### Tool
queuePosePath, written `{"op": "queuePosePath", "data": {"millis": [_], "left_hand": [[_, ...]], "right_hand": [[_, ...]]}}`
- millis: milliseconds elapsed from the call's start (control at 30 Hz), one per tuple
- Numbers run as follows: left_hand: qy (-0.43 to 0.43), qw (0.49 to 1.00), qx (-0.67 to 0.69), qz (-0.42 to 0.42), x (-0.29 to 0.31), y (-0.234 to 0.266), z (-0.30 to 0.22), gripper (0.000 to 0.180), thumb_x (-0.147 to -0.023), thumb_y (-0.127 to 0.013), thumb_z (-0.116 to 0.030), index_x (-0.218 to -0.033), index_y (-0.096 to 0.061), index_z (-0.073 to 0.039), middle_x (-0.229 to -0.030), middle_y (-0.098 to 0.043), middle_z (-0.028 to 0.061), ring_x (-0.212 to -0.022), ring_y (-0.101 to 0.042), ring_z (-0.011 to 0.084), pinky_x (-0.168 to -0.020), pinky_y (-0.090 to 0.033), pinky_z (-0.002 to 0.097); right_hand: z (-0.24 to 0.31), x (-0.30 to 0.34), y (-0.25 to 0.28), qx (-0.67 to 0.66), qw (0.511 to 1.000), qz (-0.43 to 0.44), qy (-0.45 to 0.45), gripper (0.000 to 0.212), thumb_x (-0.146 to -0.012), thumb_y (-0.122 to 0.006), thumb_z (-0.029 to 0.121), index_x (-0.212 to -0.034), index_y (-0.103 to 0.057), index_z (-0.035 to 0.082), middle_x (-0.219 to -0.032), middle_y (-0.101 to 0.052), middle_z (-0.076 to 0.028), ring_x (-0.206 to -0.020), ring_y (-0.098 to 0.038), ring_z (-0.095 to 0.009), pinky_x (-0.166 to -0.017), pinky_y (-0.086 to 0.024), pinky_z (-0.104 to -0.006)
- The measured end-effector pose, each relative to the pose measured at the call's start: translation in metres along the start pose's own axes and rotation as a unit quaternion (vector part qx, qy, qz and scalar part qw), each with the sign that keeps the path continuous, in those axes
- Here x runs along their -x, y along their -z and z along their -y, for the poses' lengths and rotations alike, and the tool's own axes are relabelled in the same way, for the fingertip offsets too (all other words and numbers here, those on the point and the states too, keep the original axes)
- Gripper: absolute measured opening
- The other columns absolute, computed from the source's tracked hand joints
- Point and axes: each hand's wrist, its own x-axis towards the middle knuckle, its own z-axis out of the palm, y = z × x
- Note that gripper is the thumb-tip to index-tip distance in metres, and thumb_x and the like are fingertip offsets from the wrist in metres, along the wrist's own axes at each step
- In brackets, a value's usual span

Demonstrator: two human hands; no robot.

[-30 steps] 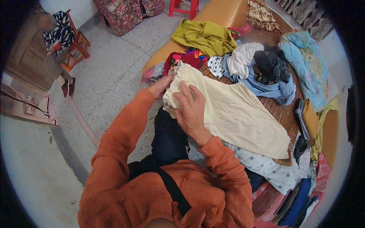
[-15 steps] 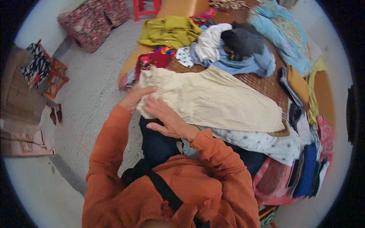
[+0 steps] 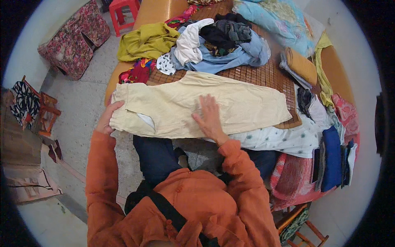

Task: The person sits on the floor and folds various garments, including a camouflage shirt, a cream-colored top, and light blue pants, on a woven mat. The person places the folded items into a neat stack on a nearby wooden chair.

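A pair of cream trousers [image 3: 177, 103] lies folded lengthwise across my lap and the bed's edge, its elastic waist at the left and the legs reaching right. My left hand [image 3: 108, 117] grips the waistband end, the thumb on top and the other fingers partly hidden. Flat on the middle of the trousers rests my right hand [image 3: 210, 116], fingers spread. Near the waist a pocket slit shows some white lining. Under the trousers on the right, a white patterned cloth [image 3: 284, 140] sticks out.
Beyond lies a heap with a mustard garment [image 3: 148, 41], a light blue garment [image 3: 222, 59] and a white one [image 3: 193, 43]. Folded clothes [image 3: 330, 158] stand in a row at right, near a folded orange-brown cloth [image 3: 301, 66]. A red stool [image 3: 123, 14] stands far left.
My left hand has moved left, drawing the waistband out straight. My right hand has gone from beside it to the middle of the trousers. The whole view has shifted slightly.
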Motion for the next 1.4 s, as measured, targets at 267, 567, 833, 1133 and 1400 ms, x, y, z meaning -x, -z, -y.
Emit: {"op": "queuePosePath", "data": {"millis": [267,567,833,1133,1400], "left_hand": [[-0.217,0.936,-0.148,0.236,0.042,-0.163,-0.031,0.043,-0.084,-0.056,-0.013,-0.123,-0.046,0.000,-0.119,-0.054,0.0134,-0.104,-0.056,0.0215,-0.091,-0.046,0.0336],[-0.129,0.900,-0.172,0.379,-0.035,-0.336,0.047,0.081,-0.080,-0.067,-0.032,-0.140,-0.018,-0.007,-0.135,-0.031,0.0168,-0.123,-0.037,0.0267,-0.101,-0.031,0.0357],[-0.172,0.871,-0.457,0.056,-0.123,-0.213,0.154,0.079,-0.074,-0.071,-0.025,-0.132,-0.027,0.006,-0.122,-0.044,0.0192,-0.113,-0.045,0.0256,-0.094,-0.038,0.0363],[-0.323,0.794,-0.515,0.000,-0.139,-0.236,0.195,0.091,-0.065,-0.069,-0.008,-0.140,-0.017,-0.007,-0.104,-0.050,0.0155,-0.083,-0.056,0.0212,-0.074,-0.047,0.0327],[-0.227,0.896,-0.354,0.141,-0.123,-0.183,0.159,0.072,-0.069,-0.058,0.006,-0.135,-0.032,-0.009,-0.106,-0.049,0.0147,-0.082,-0.057,0.0168,-0.067,-0.047,0.0274]], "right_hand": [[0.096,-0.006,0.056,-0.370,0.917,-0.087,0.122,0.087,-0.075,-0.066,0.038,-0.138,-0.019,0.001,-0.142,-0.019,-0.023,-0.132,-0.021,-0.036,-0.107,-0.017,-0.0425],[-0.038,0.002,0.123,-0.438,0.643,-0.585,-0.228,0.044,-0.080,-0.051,0.006,-0.122,-0.042,-0.002,-0.119,-0.050,-0.012,-0.107,-0.048,-0.022,-0.093,-0.037,-0.0333],[-0.134,0.054,0.128,-0.761,0.451,-0.441,-0.154,0.043,-0.084,-0.051,0.019,-0.123,-0.043,0.004,-0.121,-0.050,-0.010,-0.107,-0.050,-0.026,-0.092,-0.041,-0.0407],[-0.149,0.054,0.106,-0.589,0.574,-0.501,-0.270,0.049,-0.071,-0.055,-0.008,-0.118,-0.042,0.000,-0.098,-0.055,-0.007,-0.084,-0.058,-0.021,-0.072,-0.050,-0.0334],[-0.128,0.077,0.132,-0.086,0.743,-0.570,-0.340,0.059,-0.073,-0.058,0.002,-0.128,-0.036,0.000,-0.126,-0.040,-0.017,-0.115,-0.039,-0.032,-0.098,-0.031,-0.0417]]}}
